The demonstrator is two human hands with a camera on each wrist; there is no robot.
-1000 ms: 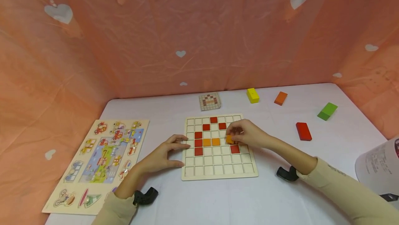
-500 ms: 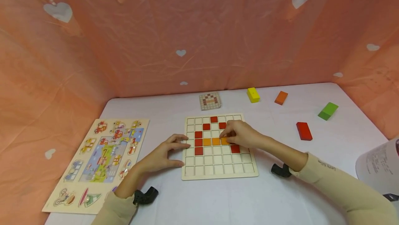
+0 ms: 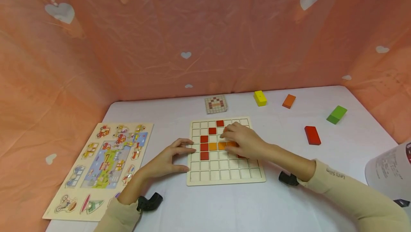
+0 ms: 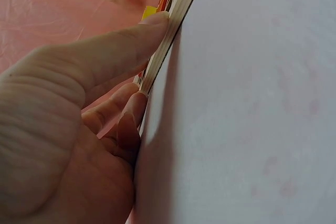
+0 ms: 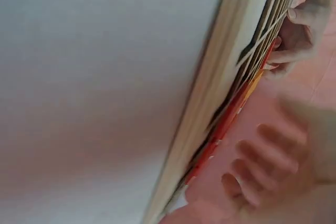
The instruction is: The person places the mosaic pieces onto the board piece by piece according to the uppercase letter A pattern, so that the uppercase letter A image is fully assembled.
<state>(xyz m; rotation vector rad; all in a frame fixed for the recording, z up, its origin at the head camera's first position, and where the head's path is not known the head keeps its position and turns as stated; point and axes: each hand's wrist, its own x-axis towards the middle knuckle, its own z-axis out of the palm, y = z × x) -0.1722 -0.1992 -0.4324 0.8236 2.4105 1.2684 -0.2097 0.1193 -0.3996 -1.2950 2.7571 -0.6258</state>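
A wooden grid board (image 3: 224,173) lies on the white table, with several red tiles (image 3: 204,147) and a short row of orange tiles (image 3: 213,146) set in its cells. My right hand (image 3: 229,141) lies over the board's middle, its fingers resting on the right end of the orange row and hiding the tiles beneath. My left hand (image 3: 180,156) braces the board's left edge. In the left wrist view the thumb (image 4: 115,45) presses straight against the board's edge (image 4: 173,19). The right wrist view shows the board's side (image 5: 226,77) and blurred spread fingers (image 5: 262,156).
A picture puzzle board (image 3: 106,160) lies at the left. Behind the grid sits a small pattern card (image 3: 216,104). Yellow (image 3: 260,98), orange (image 3: 289,101), green (image 3: 337,114) and red (image 3: 312,135) blocks lie at the right. A white paper roll (image 3: 388,171) sits at the right edge. Pink fabric walls enclose the table.
My right hand pinched an orange tile above the board, set it into the orange row, and has slid left to rest on the tiles. The left hand has stayed put.
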